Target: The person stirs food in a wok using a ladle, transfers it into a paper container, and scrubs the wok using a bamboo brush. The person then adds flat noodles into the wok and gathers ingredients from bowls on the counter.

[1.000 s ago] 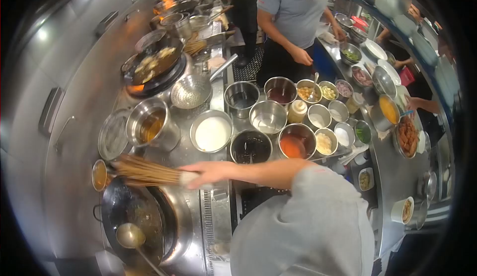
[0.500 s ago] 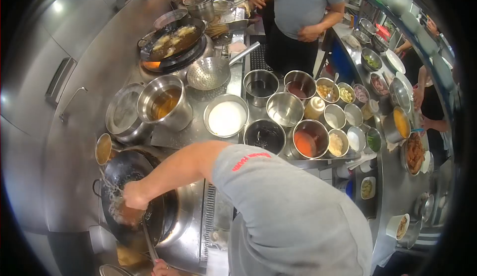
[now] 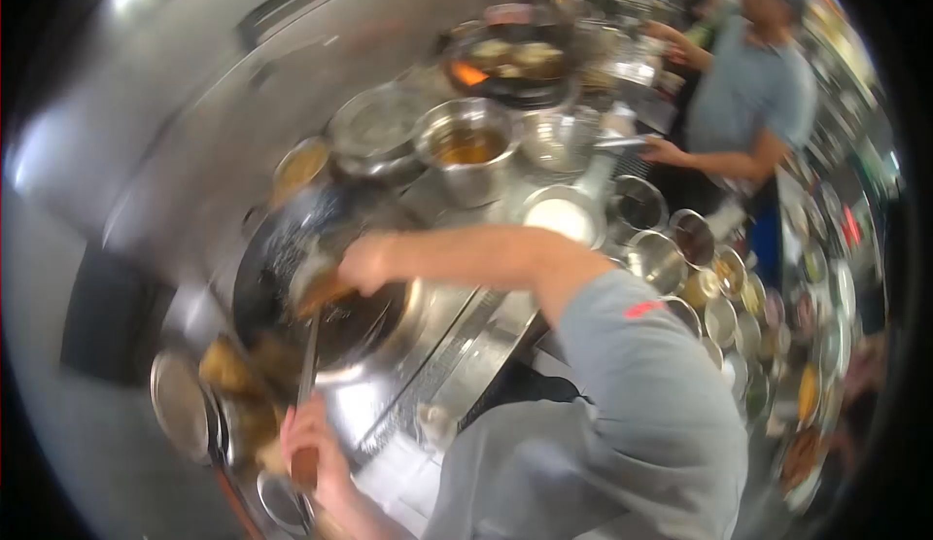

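Note:
My left hand (image 3: 319, 443) is wrapped round the wooden end of a long-handled metal cooking tool (image 3: 309, 360). Its shaft runs up into a dark wok (image 3: 264, 273); the kind of head is too blurred to tell. Over the wok, my right hand (image 3: 365, 264) looks closed, its fingers smeared. Against it is a brown, blurred thing (image 3: 328, 292), with a whitish patch beside it. Whether the hand grips this thing or the tool's head rests there, I cannot make out.
Behind the wok stand a lidded pot (image 3: 377, 122), a steel pot of amber liquid (image 3: 468, 146) and a perforated skimmer (image 3: 562, 141). Another wok (image 3: 510, 64) holds frying food. Several steel containers (image 3: 656, 260) line the right. A co-worker (image 3: 743, 93) stands beyond, one hand near the skimmer's handle.
The view has swung left, so the scene sits further right and is blurred. More of my left hand and the wooden handle shows. The co-worker's hand has come near the skimmer's handle.

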`<state>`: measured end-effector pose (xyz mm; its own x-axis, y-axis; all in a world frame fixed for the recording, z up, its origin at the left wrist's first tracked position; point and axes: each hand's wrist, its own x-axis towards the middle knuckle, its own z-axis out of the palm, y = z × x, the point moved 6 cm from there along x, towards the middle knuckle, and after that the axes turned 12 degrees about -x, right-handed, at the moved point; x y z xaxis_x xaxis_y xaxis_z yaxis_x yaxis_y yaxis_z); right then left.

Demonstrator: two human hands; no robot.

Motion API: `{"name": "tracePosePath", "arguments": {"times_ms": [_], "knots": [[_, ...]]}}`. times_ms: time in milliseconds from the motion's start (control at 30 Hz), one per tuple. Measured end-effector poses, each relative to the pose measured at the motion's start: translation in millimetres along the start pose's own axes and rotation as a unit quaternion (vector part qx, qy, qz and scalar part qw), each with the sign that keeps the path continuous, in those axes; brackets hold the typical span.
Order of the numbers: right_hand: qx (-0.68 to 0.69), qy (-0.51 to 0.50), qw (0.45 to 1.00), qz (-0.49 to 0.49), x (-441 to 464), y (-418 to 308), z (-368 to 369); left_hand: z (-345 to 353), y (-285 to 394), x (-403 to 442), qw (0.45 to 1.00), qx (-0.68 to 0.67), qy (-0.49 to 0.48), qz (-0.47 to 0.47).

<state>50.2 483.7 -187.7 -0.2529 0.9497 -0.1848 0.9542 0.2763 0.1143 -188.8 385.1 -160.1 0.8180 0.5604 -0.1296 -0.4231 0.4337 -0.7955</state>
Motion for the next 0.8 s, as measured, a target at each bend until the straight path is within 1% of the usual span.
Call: {"name": "tracePosePath", "arguments": {"times_ms": [33,67,100,133,167,200,233,300,400,433,500,533,567,600,633,667,700,733,767,800], "knots": [[-0.035,-0.024,0.999,0.033,-1,14,-5,1,-2,0,1.0,0.004,-0.002,-0.007],[-0.04,-0.011,0.998,0.045,13,31,-10,1,6,1,0.999,-0.005,0.001,-0.032],[-0.046,0.028,0.996,0.074,15,35,-23,0,11,2,1.0,-0.019,-0.006,0.009],[-0.089,0.079,0.988,0.095,12,24,-28,1,6,2,0.999,0.006,0.007,0.045],[-0.107,0.095,0.988,0.055,10,9,-23,1,13,2,0.999,0.013,-0.011,0.027],[-0.123,0.11,0.986,0.027,6,2,-18,4,8,2,0.999,0.007,-0.011,0.035],[-0.116,0.076,0.99,0.021,12,11,-11,5,9,3,0.999,0.015,-0.023,0.044],[-0.097,0.01,0.995,0.025,21,34,-9,5,7,5,0.999,0.016,-0.013,0.042],[-0.097,0.123,0.984,0.08,14,26,-32,0,14,13,0.999,0.009,0.006,0.048],[-0.108,0.067,0.991,0.049,10,15,-24,0,16,14,0.999,0.036,0.013,0.039],[-0.095,-0.057,0.994,-0.008,-5,20,-1,6,24,4,0.996,0.085,0.03,0.025],[-0.07,-0.027,0.997,0.029,-12,43,-13,10,31,-10,0.98,0.163,0.088,0.071],[-0.052,0.004,0.997,0.062,-19,72,-34,13,54,-26,0.911,0.374,0.162,0.062],[-0.035,0.022,0.992,0.119,-26,94,-52,17,64,-43,0.752,0.617,0.224,0.067],[-0.018,0.041,0.984,0.175,-36,113,-68,20,73,-59,0.525,0.804,0.27,0.069],[0.056,0.139,0.972,0.183,-51,123,-88,17,82,-72,0.425,0.866,0.249,0.093],[0.13,0.234,0.945,0.19,-65,135,-101,11,97,-84,0.317,0.914,0.224,0.114],[0.229,0.301,0.912,0.16,-70,143,-99,12,124,-94,0.164,0.961,0.169,0.148],[0.332,0.307,0.879,0.15,-69,131,-89,3,142,-99,0.094,0.97,0.136,0.179],[0.433,0.308,0.836,0.137,-69,109,-72,-5,154,-101,0.021,0.973,0.102,0.207]]}}
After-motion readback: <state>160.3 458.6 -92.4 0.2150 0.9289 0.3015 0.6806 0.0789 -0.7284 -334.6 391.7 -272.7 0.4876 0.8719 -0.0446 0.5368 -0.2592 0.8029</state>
